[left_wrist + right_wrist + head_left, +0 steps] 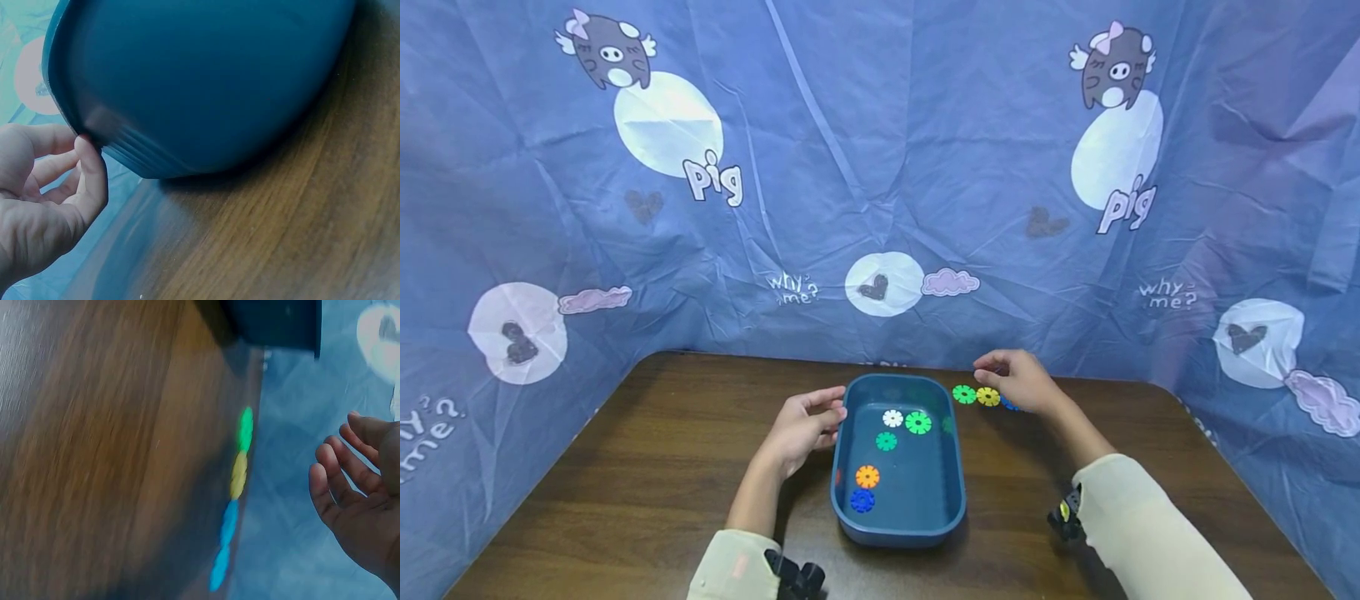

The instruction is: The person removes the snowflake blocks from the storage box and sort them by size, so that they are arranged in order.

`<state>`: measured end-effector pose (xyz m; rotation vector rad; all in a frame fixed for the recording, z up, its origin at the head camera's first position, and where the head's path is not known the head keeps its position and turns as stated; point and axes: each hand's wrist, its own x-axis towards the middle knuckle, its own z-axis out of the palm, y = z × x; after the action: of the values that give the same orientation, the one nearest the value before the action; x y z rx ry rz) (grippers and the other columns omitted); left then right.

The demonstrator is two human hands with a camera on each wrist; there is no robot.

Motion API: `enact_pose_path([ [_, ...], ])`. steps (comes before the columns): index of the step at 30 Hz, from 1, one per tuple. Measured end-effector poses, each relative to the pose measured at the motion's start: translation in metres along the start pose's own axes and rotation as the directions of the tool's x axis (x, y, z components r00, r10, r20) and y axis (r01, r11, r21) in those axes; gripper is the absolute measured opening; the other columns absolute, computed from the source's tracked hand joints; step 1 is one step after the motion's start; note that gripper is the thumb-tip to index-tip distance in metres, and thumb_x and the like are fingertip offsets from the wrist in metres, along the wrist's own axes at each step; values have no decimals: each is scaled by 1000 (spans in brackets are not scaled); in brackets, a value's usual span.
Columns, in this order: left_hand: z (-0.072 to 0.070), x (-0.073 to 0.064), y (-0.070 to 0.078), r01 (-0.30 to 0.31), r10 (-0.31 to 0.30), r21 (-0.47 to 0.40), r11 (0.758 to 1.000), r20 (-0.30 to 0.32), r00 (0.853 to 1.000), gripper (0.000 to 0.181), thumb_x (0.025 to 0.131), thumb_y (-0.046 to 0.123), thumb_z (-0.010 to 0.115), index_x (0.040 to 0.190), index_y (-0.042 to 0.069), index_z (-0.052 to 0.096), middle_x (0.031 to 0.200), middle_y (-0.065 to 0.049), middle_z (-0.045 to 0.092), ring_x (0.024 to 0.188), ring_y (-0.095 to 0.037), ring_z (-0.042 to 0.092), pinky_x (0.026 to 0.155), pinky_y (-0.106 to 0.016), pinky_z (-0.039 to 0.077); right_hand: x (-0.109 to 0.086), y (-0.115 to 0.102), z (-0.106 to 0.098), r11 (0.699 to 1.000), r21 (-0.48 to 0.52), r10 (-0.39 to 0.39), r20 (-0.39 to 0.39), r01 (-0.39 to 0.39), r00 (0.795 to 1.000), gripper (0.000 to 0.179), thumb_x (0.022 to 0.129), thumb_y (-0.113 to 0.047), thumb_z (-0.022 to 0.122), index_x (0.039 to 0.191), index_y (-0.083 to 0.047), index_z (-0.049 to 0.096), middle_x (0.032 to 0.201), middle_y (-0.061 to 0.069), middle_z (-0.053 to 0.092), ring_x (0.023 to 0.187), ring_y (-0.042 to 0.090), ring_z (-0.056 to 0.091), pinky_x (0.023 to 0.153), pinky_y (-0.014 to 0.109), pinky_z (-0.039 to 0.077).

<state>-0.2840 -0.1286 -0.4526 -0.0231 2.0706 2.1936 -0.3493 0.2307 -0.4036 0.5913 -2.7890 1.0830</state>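
A dark blue plastic basin (898, 533) sits on the table, with several flower-shaped plastic discs inside: white (892, 418), bright green (918, 422), teal green (886, 442), orange (867, 477) and blue (862, 500). At the basin's left side, my left hand (801, 429) pinches the rim, seen closer in the left wrist view (53, 194). Right of the basin, a row of discs lies near the far table edge: green (964, 394), yellow (988, 397) and blue (229, 524), partly hidden in the head view. My right hand (1022, 382) hovers over this row, fingers loosely bent, holding nothing.
The brown wooden table (625, 483) ends just behind the row of discs. A blue printed cloth (880, 183) hangs behind and at both sides. Small black devices are strapped at the left sleeve (797, 577) and right sleeve (1066, 512).
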Motion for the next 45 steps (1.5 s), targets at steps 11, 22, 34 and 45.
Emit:
enact_pose_path([
  [11, 0, -1, 1, 1, -1, -3, 1000, -2, 1000, 41, 96, 0, 66, 137, 2, 62, 116, -17, 61, 85, -19, 64, 68, -29, 59, 2, -68, 31, 976, -94, -179, 181, 198, 967, 23, 100, -18, 68, 118, -5, 73, 106, 1, 73, 93, 13, 66, 84, 37, 55],
  [22, -1, -1, 0, -3, 3, -8, 1000, 3, 1000, 41, 97, -1, 65, 137, 1, 61, 116, -17, 59, 83, -17, 63, 68, -28, 58, 0, -94, 63, 938, -131, -258, 352, 321, 900, 30, 100, -18, 68, 126, -2, 70, 111, 8, 71, 97, 19, 65, 85, 37, 57],
  [34, -2, -2, -1, 2, -2, -9, 1000, 1, 1000, 40, 97, 0, 65, 137, 2, 62, 115, -15, 60, 84, -17, 63, 69, -29, 58, 0, -96, 87, 931, -267, -90, 492, 248, 866, 47, 100, -38, 66, 137, -8, 63, 123, 9, 68, 113, 23, 61, 98, 46, 53],
  [45, -1, -1, 0, -3, 3, -12, 1000, 9, 1000, 40, 97, 1, 66, 137, 2, 62, 116, -16, 60, 84, -17, 63, 69, -29, 59, 5, -96, 95, 905, -362, -15, 496, 223, 868, 53, 99, -43, 66, 139, -9, 61, 132, 11, 64, 123, 25, 58, 106, 48, 48],
])
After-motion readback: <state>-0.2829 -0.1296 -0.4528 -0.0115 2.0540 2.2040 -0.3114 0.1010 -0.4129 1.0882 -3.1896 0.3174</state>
